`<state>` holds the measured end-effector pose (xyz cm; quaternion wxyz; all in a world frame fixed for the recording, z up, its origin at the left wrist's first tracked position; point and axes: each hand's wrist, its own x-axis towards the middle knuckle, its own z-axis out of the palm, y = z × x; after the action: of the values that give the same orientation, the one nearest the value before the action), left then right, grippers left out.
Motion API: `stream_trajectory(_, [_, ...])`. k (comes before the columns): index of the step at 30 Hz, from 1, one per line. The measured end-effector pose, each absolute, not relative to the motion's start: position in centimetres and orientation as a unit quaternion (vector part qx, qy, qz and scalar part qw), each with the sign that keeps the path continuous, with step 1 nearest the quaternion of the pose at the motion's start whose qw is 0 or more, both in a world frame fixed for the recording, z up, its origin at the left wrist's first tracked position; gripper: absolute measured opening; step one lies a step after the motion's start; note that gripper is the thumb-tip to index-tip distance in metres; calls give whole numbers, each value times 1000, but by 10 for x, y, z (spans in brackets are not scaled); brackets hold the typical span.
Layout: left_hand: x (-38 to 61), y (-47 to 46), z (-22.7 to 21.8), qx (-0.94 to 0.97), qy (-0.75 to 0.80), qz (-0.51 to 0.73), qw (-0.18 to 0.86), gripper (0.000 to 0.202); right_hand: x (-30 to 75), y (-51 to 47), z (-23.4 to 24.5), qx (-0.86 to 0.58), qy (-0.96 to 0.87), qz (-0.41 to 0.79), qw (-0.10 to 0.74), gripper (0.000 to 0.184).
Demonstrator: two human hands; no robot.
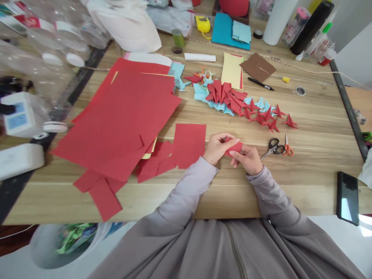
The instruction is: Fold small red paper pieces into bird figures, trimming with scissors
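Observation:
Between both hands is a small folded piece of red paper (235,147), held just above the table. My left hand (217,147) pinches its upper left side, thumb on top. My right hand (248,158) grips its lower right edge between thumb and fingers. Left of my hands lies a red paper square (190,145). Beyond them is a row of red folded paper cranes (267,115) and blue ones, beside a cluster of red folded pieces (222,93). Black-handled scissors (273,147) and small orange scissors (287,147) rest to the right of my right hand.
Large red sheets (128,116) cover the table's left part, with red scraps (101,193) near the front edge. Plastic bottles (55,66) crowd the far left. A phone (348,197) lies at the right edge. A black pen (260,83) and brown paper (258,67) lie further back.

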<state>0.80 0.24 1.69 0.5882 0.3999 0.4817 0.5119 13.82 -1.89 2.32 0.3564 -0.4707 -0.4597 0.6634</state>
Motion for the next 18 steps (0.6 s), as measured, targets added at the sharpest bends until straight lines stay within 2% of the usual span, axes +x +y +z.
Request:
stream_trajectory(6, [7, 4, 15, 398, 509, 541, 538, 30, 139, -18, 25, -436, -476, 675, 357, 37])
stream_trajectory(12, [9, 4, 15, 339, 471, 566, 585, 31, 145, -15, 19, -457, -446, 644, 422, 33])
stream_trajectory(18, [10, 2, 20, 354, 481, 568, 566, 30, 146, -14, 18, -478, -417, 644, 428, 34])
